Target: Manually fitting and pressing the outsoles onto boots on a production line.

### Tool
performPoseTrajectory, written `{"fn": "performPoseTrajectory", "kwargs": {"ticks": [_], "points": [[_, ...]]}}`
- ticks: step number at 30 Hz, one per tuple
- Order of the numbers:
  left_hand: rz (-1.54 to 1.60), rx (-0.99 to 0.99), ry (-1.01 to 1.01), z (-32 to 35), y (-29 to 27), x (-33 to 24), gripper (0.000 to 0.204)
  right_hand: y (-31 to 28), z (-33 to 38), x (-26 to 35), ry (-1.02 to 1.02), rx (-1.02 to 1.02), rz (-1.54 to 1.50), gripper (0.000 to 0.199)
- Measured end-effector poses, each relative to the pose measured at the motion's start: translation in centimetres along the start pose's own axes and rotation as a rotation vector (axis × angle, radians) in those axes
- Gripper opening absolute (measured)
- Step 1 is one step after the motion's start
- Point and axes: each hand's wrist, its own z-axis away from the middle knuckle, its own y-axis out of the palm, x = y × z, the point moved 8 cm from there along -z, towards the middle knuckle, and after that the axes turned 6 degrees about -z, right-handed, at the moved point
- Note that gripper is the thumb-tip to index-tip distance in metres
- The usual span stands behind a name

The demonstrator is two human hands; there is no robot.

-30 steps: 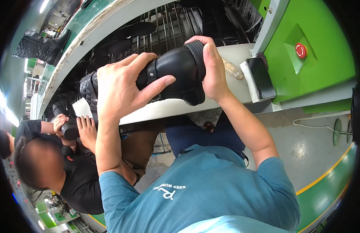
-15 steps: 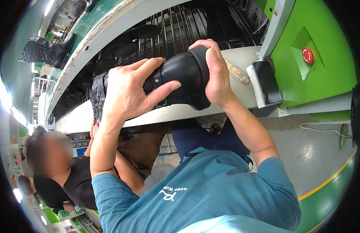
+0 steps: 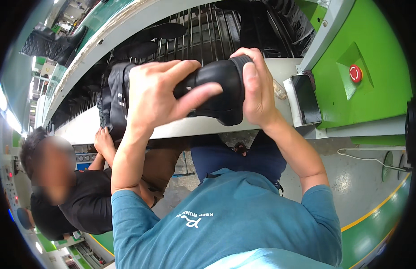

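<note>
A: Quick pass. The left hand (image 3: pixel 156 96) is wrapping over the upper of a glossy black leather boot (image 3: pixel 214 92), thumb pressing along its side; the right hand (image 3: pixel 257 87) is clamping the boot's rounded end, fingers curled over the top. So both hands are closed on it, holding it up just above the white edge rail of the conveyor (image 3: pixel 190 127).

B: Risks?

A: I'm judging a slip as likeliest: the leather is looking slick, and if the right-hand grip loosens, the boot is tipping off toward the floor below the wrists. Also the dark wire-grid belt (image 3: pixel 203 40) is sitting just beyond the knuckles (can't tell if it's running), so fingertips could be catching there. And a co-worker's hand (image 3: pixel 105 143) is working on another black boot (image 3: pixel 114 101) right beside the left wrist, so elbows could be bumping.

B: Anything unclear?

A: Plenty. The boot's sole and opening are hiding behind the palms. The neighbour's boot is half covered by the left forearm. The black slab-like device (image 3: pixel 306 99) beyond the right wrist is unreadable; near it, a red round button (image 3: pixel 355 73) on the green machine housing (image 3: pixel 374 54). Fisheye rim is cutting off the belt's far end.
</note>
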Motion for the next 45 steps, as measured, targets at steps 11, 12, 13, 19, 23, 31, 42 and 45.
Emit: {"fn": "performPoseTrajectory", "kwargs": {"ticks": [11, 12, 13, 19, 23, 31, 42, 45], "points": [[0.404, -0.625, -0.269, 10.9, 3.9, 10.3, 0.062, 7.0, 7.9, -6.5, 0.412, 0.459, 0.009, 0.118], [0.440, -0.613, -0.279, 11.9, 4.4, 10.5, 0.064, 6.7, 8.3, -7.1, 0.398, 0.450, 0.012, 0.114], [0.473, -0.601, -0.297, 13.2, 5.0, 10.7, 0.066, 6.7, 8.0, -6.9, 0.388, 0.446, 0.010, 0.110], [0.666, -0.220, -0.529, 22.4, 14.4, 5.3, 0.083, 5.9, 6.4, -2.4, -0.074, 0.742, 0.467, 0.068], [0.493, -0.197, -0.462, 22.8, 13.9, 2.6, 0.122, 5.7, 6.9, -1.4, -0.156, 0.738, 0.437, 0.047], [0.508, -0.366, -0.478, 22.9, 13.3, 2.8, 0.092, 7.1, 7.1, -2.1, -0.223, 0.735, 0.459, 0.048], [0.589, -0.358, -0.453, 23.0, 14.0, 3.4, 0.088, 9.5, 5.7, -2.9, -0.227, 0.873, 0.745, 0.091], [0.594, -0.367, -0.449, 23.0, 14.0, 3.4, 0.088, 9.1, 5.5, -3.2, -0.167, 0.855, 0.657, 0.096]]}}
